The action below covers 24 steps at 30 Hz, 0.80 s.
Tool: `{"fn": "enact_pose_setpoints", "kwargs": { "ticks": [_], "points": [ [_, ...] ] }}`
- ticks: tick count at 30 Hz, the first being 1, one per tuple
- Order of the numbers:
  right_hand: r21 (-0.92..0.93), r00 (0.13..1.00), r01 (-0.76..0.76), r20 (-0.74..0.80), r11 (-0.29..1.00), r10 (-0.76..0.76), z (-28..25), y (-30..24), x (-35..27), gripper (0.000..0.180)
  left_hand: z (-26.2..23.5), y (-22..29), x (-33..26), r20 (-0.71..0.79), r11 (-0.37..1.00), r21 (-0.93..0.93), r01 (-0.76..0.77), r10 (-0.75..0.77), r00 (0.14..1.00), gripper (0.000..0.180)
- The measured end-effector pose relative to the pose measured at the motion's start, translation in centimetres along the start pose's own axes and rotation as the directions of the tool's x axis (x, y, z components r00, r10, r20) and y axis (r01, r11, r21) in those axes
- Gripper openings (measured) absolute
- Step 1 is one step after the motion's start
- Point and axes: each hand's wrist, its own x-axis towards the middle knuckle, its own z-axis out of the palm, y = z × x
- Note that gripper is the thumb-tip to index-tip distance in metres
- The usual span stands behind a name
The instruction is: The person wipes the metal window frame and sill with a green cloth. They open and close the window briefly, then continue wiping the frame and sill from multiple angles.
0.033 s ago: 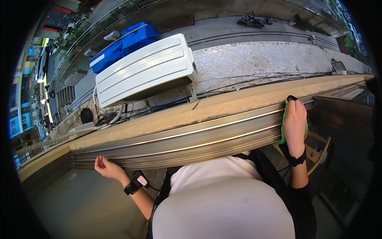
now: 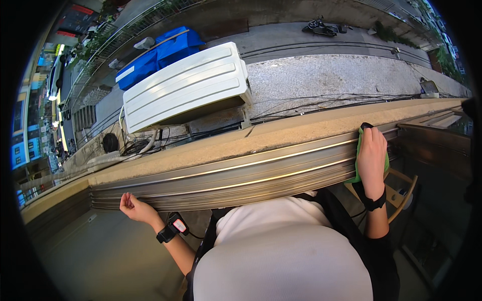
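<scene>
A green cloth (image 2: 357, 173) with a dark edge is gripped in my right hand (image 2: 371, 158). That hand presses it onto the metal window track (image 2: 241, 173), near the track's right end. Most of the cloth is hidden beneath the palm and fingers. At the left end of the track, my left hand (image 2: 136, 208) hovers by the inner edge with its fingers curled together, and nothing shows in them. Long parallel metal rails run along the track between the two hands.
A tan stone ledge (image 2: 281, 128) borders the track outside. Beyond it stand a white outdoor air-conditioner unit (image 2: 186, 88), cables and a blue cover (image 2: 160, 52). A window frame (image 2: 432, 138) is at the right, with a wooden chair (image 2: 401, 195) below, indoors.
</scene>
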Motion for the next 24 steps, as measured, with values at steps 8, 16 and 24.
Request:
{"fn": "enact_pose_setpoints", "kwargs": {
  "ticks": [8, 16, 24],
  "points": [
    [0.212, 0.993, 0.111, 0.009, 0.971, -0.115, 0.2, -6.0, -1.1, 0.011, 0.4, 0.0, 0.0, 0.009, 1.000, -0.026, -0.008, 0.009, 1.000, 0.014],
    [0.303, 0.985, 0.160, 0.019, 0.939, -0.174, 0.0, -7.1, -1.3, 0.017, 0.4, 1.5, -0.3, -0.011, 0.998, 0.058, 0.001, 0.000, 1.000, 0.015],
    [0.410, 0.942, 0.317, -0.034, 0.855, -0.333, 0.9, -12.5, -2.3, 0.018, 0.3, 2.9, -0.7, -0.026, 1.000, 0.003, -0.003, 0.003, 1.000, 0.014]
  ]
}}
